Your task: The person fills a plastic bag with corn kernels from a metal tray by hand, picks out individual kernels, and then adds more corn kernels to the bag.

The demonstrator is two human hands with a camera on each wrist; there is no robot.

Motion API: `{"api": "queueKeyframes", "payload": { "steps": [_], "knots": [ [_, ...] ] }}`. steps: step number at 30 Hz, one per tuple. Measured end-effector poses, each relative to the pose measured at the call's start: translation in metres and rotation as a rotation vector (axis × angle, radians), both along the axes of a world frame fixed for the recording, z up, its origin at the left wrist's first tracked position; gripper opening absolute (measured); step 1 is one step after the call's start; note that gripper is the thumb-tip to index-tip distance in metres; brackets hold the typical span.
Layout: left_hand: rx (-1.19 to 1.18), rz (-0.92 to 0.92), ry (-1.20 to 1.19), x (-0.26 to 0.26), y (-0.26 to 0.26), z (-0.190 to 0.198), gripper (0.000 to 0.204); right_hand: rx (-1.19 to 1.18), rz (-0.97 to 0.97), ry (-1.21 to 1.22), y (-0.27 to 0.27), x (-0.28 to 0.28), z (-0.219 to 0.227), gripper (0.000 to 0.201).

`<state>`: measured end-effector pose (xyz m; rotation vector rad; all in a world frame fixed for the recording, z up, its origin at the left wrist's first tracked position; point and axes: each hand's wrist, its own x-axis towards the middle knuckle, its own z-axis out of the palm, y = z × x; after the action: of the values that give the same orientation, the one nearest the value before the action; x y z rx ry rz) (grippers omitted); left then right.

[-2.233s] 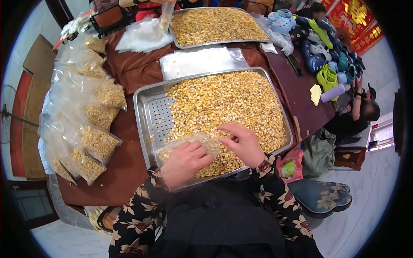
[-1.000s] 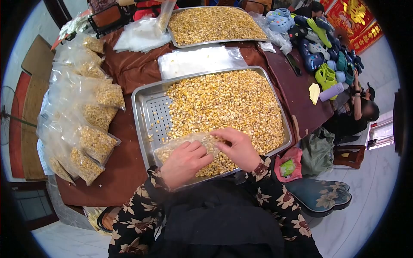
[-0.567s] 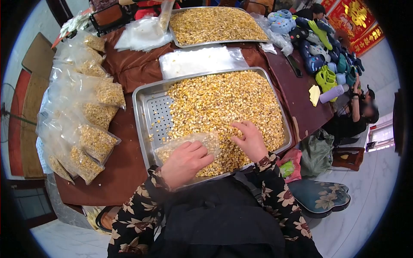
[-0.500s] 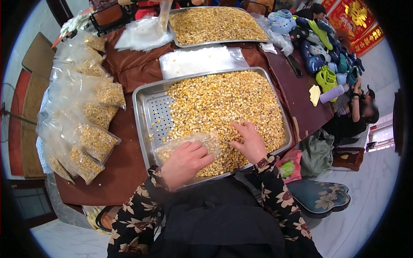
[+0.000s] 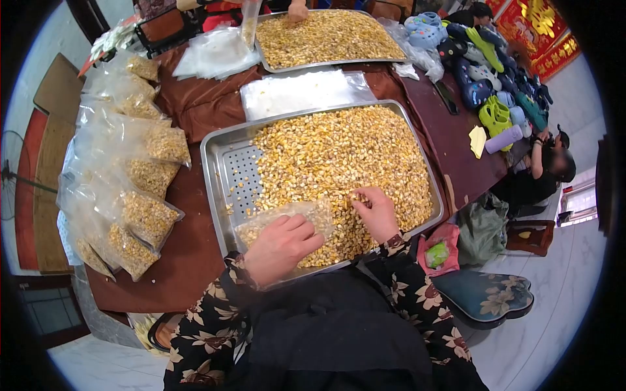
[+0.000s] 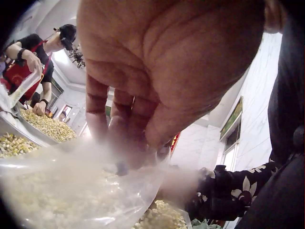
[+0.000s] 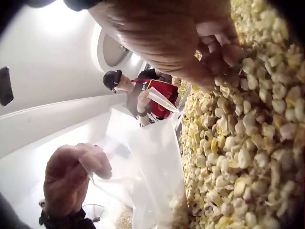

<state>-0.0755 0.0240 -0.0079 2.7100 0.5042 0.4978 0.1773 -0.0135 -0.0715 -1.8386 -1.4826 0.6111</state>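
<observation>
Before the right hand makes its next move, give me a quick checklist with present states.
1. Left hand pinching the clear plastic bag: ok.
2. Corn showing inside that bag: ok.
3. Bag mouth open to receive more: cannot tell.
4. Right hand curled on corn kernels: ok; amount held, cannot tell.
5. Plenty of kernels in the front metal tray: ok.
6. Held bag set with the filled bags: not ok, not yet.

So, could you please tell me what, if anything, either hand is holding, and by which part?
The left hand pinches the clear plastic bag by an edge. Whether the right hand grips any corn kernels cannot be told.
</observation>
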Motion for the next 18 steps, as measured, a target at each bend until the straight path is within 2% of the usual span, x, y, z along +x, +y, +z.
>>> {"api": "queueKeyframes", "payload": {
  "steps": [5, 9, 11, 16, 18],
  "knots": [
    [-0.001, -0.003, 0.007, 0.001, 0.000, -0.001, 0.021, -0.032, -0.013, 0.119, 0.005, -0.016, 0.039, 0.020],
    [0.048, -0.011, -0.018, 0.001, 0.001, -0.004, 0.020, -0.017, 0.116, 0.122, 0.008, -0.038, 0.060, 0.021],
    [0.049, -0.010, -0.019, 0.001, 0.001, -0.004, 0.020, 0.023, 0.388, 0.083, 0.007, -0.044, 0.060, 0.020],
    [-0.016, 0.005, -0.010, -0.002, 0.000, 0.000, 0.023, -0.029, 0.323, 0.122, 0.008, -0.044, 0.059, 0.022],
    [-0.017, 0.005, -0.007, -0.002, -0.001, 0.001, 0.023, -0.084, 0.197, 0.216, 0.010, -0.034, 0.053, 0.023]
  ]
}}
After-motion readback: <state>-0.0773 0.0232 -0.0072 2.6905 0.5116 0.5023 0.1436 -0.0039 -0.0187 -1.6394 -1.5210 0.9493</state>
